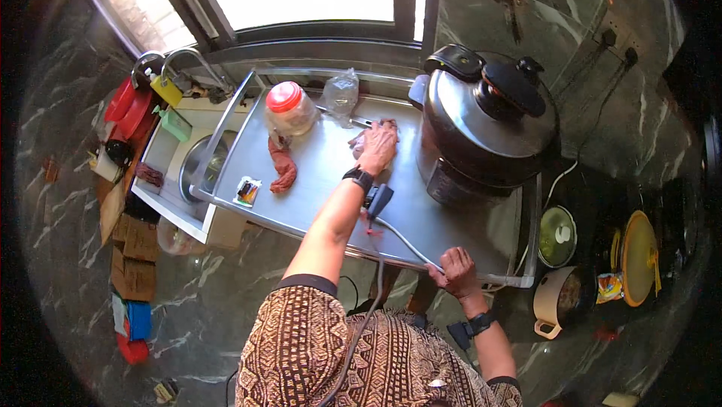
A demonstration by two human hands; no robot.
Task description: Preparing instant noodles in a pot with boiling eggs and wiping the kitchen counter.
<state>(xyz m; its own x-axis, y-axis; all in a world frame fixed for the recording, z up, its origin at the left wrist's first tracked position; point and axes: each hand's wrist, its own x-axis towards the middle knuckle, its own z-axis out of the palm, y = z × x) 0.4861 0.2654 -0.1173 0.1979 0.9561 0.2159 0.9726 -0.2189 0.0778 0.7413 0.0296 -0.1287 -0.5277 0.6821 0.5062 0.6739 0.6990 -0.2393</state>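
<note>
My left hand point(379, 146) reaches across the metal tabletop point(327, 164), its fingers over a small crumpled item point(357, 142) that it mostly hides; whether it grips it, I cannot tell. A pen-like rod point(361, 121) lies just beyond the fingertips. By the table's near edge, my right hand point(458, 274) is closed on a white cable point(410, 244). That cable runs to a dark block-like object point(381, 200) near my left wrist. A clear plastic bag point(341, 96) stands behind, beside a plastic jar with a red lid point(284, 96). Below the jar lies a twisted reddish cloth point(282, 167).
A large electric pressure cooker point(491, 119) stands on the right of the tabletop. A small packet point(247, 191) lies at the front left. Beyond the raised metal rail point(225, 125) is a sink point(208, 164) with bottles. Pots point(555, 294) stand at the right.
</note>
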